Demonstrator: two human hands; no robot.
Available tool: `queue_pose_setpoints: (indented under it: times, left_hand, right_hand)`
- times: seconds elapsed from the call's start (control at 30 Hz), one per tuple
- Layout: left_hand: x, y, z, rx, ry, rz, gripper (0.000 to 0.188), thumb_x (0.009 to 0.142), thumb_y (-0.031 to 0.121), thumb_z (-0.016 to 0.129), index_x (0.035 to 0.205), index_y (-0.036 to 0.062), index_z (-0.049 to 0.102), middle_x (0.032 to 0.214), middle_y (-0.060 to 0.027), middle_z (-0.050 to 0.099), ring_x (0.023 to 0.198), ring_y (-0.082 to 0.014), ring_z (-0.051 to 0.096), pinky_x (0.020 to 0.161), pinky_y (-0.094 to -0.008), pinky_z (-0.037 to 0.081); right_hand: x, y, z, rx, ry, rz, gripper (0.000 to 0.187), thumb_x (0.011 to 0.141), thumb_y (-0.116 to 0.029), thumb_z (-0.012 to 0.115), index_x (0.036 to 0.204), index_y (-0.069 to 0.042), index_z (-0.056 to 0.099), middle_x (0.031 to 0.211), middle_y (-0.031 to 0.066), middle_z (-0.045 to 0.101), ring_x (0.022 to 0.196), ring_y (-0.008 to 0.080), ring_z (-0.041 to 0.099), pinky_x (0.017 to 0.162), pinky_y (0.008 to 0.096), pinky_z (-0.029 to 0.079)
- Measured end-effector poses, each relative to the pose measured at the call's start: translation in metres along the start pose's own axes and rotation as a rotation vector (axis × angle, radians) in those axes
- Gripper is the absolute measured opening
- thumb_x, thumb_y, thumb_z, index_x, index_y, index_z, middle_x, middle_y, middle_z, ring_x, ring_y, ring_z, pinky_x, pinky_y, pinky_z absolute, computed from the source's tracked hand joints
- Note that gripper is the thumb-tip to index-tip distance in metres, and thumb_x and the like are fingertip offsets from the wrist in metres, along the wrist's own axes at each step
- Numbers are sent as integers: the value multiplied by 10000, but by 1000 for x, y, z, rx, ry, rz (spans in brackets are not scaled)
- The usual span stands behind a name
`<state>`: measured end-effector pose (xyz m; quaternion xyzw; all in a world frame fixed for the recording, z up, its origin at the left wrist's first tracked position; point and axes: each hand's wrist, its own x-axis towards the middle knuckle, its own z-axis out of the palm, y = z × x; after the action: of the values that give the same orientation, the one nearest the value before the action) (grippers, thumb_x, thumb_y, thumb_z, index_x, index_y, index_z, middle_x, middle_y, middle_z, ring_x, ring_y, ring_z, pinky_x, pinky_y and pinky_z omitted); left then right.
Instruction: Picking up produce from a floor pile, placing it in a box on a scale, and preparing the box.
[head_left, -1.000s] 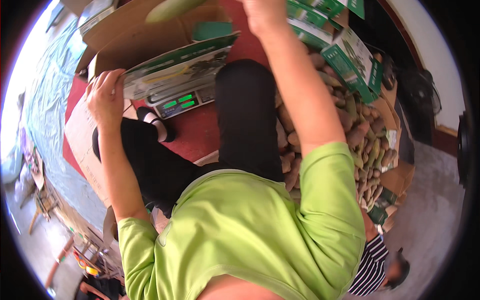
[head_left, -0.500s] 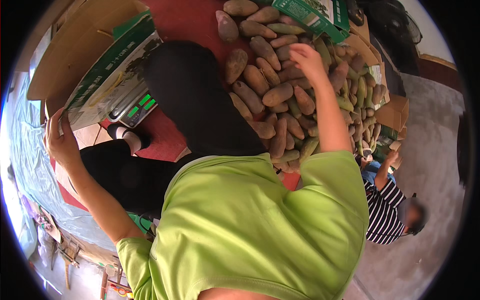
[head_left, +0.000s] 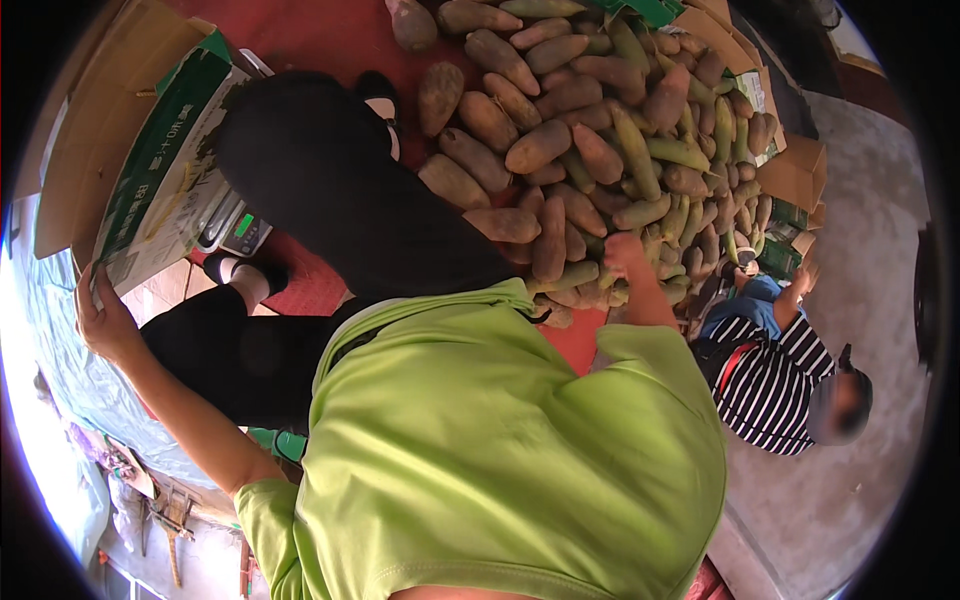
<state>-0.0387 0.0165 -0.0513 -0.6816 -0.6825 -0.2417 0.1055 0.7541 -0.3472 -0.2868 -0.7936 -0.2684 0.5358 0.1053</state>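
Note:
My left hand [head_left: 105, 318] grips the near edge of a green and white printed cardboard box [head_left: 165, 165], whose flaps stand open. My right hand [head_left: 625, 256] is closed over the near side of a heap of long, thick, radish-like roots [head_left: 538, 147], some reddish-brown and some green. Its fingers are curled in, and whatever they hold, if anything, is hidden. Beside the box, a digital scale [head_left: 238, 228] with a green lit display shows partly from behind my black-trousered knee.
A person in a striped shirt [head_left: 765, 385] works at the far right of the heap. Open brown cardboard boxes [head_left: 795, 180] stand along its right side. Red sheeting [head_left: 300, 45] covers the floor under the roots. Clear plastic sheeting [head_left: 60, 320] hangs at left.
My right hand has drawn back from the middle of the heap to its near side, and its fingers have closed. My left hand keeps hold of the box. The view has shifted.

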Motion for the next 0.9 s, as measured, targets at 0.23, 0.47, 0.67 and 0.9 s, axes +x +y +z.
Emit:
queue_pose_setpoints:
  times: [0.23, 0.47, 0.67, 0.9]
  left_hand:
    - [-2, 0, -12, 92, 13, -29, 160, 842, 204, 633, 958, 102, 676, 916, -82, 687, 817, -221, 661, 721, -312, 488]
    - [-3, 0, -9, 38, 15, -44, 151, 850, 185, 619, 961, 96, 671, 908, -86, 684, 820, -217, 656, 734, -306, 485]
    - [-5, 9, -18, -34, 45, 21, 127, 819, 100, 634, 941, 74, 660, 903, -84, 671, 834, -221, 642, 744, -306, 481]
    - [-1, 35, -23, 17, 57, -14, 128, 792, 124, 637, 914, 140, 671, 876, -25, 663, 827, -222, 630, 743, -315, 473]
  right_hand:
    - [-63, -50, 111, 449, 208, 982, 455, 901, -387, 529, 1227, -77, 462, 1118, 171, 557, 1104, 326, 514, 840, 496, 471]
    - [-32, -28, 138, 750, 504, 829, 631, 789, -425, 681, 1263, -83, 445, 1260, 117, 442, 1105, 295, 461, 856, 456, 453]
    - [-20, -36, 147, 651, 560, 860, 632, 709, -397, 767, 1171, -57, 502, 1147, 111, 494, 937, 286, 503, 740, 422, 476]
    - [-35, -54, 143, 389, 685, 710, 622, 691, -383, 773, 1109, 27, 564, 1029, 157, 613, 841, 272, 601, 629, 402, 504]
